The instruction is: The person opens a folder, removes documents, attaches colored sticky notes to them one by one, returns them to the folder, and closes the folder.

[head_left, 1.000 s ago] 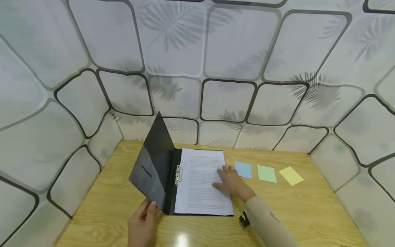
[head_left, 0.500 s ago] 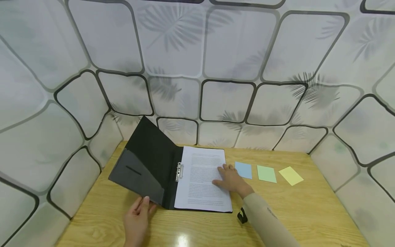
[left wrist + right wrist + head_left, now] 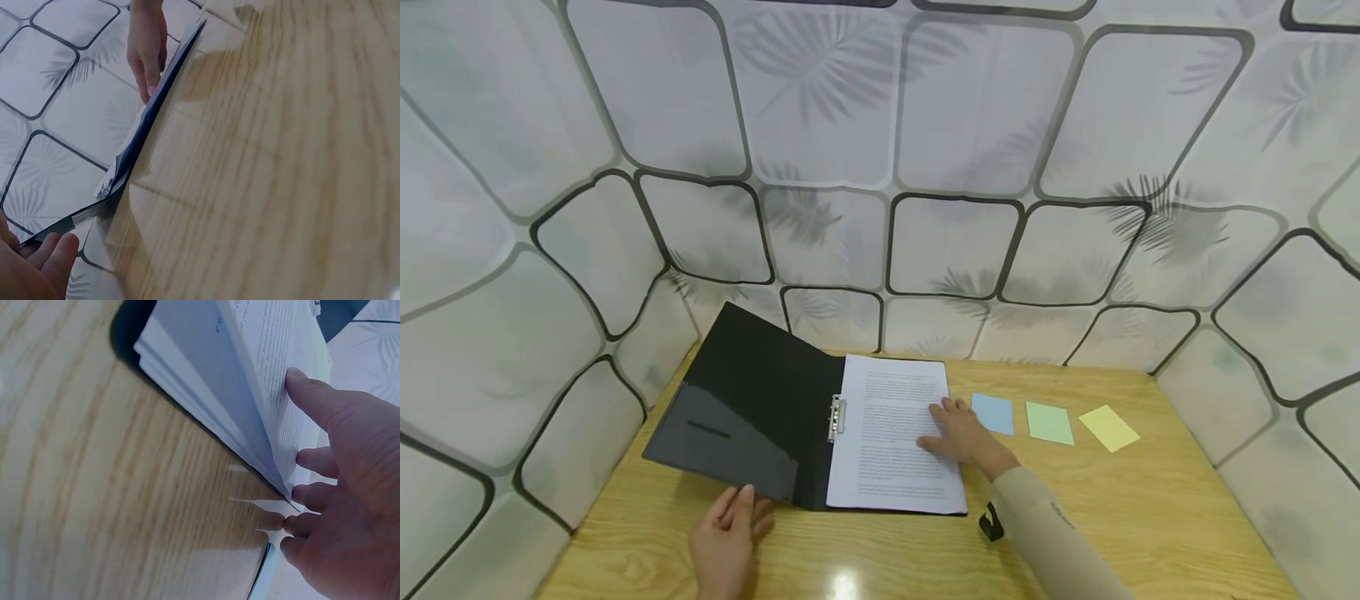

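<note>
A black clip folder [image 3: 760, 387] lies spread on the table, its left cover tilted up off the wood. Along the cover's near edge, my left hand [image 3: 730, 533] pinches it between thumb and fingers; the left wrist view shows that hand [image 3: 40, 269] at the edge too. Under a metal clip [image 3: 835, 418], a stack of printed papers [image 3: 887, 467] sits on the folder's right side. My right hand [image 3: 962, 433] rests spread over the right edge of the stack. From the right wrist view, its fingertips [image 3: 300, 381] touch the top sheet, and the page corners fan slightly apart.
Right of the folder, a blue sticky note [image 3: 992, 413], a green one [image 3: 1049, 422] and a yellow one [image 3: 1108, 427] lie in a row on the wooden table [image 3: 887, 558]. Patterned walls [image 3: 955, 242] enclose the table at the back and sides.
My left hand has swung the folder's cover from nearly upright down to the left, lowering it towards the table. The folder shifted slightly away; my right hand stays on the papers.
</note>
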The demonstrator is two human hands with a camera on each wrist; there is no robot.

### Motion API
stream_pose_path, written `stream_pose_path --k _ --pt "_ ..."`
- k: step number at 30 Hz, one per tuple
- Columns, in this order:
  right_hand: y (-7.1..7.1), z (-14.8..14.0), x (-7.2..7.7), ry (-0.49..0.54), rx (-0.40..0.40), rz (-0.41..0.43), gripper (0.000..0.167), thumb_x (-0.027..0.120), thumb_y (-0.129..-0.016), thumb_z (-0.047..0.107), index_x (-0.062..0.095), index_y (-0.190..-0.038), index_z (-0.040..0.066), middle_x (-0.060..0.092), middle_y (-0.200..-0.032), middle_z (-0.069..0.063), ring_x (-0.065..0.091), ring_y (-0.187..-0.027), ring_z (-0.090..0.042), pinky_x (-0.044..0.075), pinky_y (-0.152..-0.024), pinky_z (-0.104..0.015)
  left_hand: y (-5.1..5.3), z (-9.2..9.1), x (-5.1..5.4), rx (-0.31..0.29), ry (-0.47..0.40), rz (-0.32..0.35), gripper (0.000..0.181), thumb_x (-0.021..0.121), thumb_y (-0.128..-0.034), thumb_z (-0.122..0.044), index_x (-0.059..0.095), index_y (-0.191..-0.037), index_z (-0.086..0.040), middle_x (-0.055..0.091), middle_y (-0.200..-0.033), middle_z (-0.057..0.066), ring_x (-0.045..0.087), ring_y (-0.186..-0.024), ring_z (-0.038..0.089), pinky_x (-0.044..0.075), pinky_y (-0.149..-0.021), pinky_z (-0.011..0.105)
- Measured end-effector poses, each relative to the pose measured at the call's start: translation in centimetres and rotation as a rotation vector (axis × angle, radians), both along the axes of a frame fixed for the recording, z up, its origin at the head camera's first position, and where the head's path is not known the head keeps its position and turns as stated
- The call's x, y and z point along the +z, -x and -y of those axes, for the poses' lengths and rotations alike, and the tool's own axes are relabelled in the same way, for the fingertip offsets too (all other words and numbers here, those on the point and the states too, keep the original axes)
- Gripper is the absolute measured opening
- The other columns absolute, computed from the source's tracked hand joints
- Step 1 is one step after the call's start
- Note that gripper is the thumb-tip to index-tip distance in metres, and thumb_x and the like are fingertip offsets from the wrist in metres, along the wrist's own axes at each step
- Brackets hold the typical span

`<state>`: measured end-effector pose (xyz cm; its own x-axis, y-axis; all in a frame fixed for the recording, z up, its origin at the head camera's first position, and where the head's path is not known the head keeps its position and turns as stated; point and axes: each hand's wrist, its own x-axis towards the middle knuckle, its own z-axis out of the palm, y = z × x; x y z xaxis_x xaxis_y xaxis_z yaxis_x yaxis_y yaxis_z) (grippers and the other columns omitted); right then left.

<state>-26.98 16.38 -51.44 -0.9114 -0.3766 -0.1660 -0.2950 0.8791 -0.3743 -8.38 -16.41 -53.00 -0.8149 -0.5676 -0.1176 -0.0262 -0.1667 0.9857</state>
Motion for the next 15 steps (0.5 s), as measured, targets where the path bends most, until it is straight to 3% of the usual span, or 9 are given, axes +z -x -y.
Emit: stream_pose_path --k 15 --pt "0.1 -0.2 -0.1 0.019 0.027 -0.008 0.078 0.072 -0.100 0.043 0.046 -0.156 -0.005 0.035 -0.164 -0.034 0.029 -0.153 -0.056 0.032 -0.122 -0.068 -0.3 1.5 -1.0 -0.025 0.057 0.119 0.069 0.065 -0.1065 -0.021 0.034 -0.154 0.018 0.055 -0.135 0.045 0.077 -0.073 0.002 0.065 -0.071 0.026"
